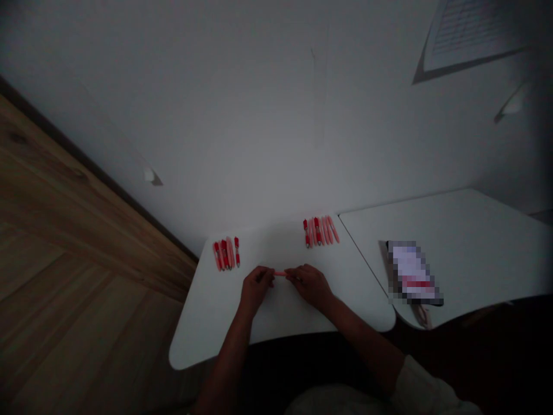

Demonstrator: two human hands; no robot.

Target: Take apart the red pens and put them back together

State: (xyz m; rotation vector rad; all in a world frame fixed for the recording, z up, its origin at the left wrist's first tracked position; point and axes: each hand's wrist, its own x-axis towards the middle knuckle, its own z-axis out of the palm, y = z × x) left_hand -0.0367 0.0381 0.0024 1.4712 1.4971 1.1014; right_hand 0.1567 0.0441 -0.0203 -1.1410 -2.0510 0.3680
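Both my hands rest near the middle of a small white table point(207, 334). My left hand point(256, 287) and my right hand point(311, 285) are closed on the two ends of one pink-red pen point(280, 273) held level between them. A row of several red and pink pens point(226, 254) lies at the table's far left. Another row of several red and pink pens point(320, 230) lies at the far right.
A second white table point(466, 230) adjoins on the right, with a blurred flat object point(412, 272) on it. A white wall stands behind both tables. Wooden floor point(64, 259) stretches to the left.
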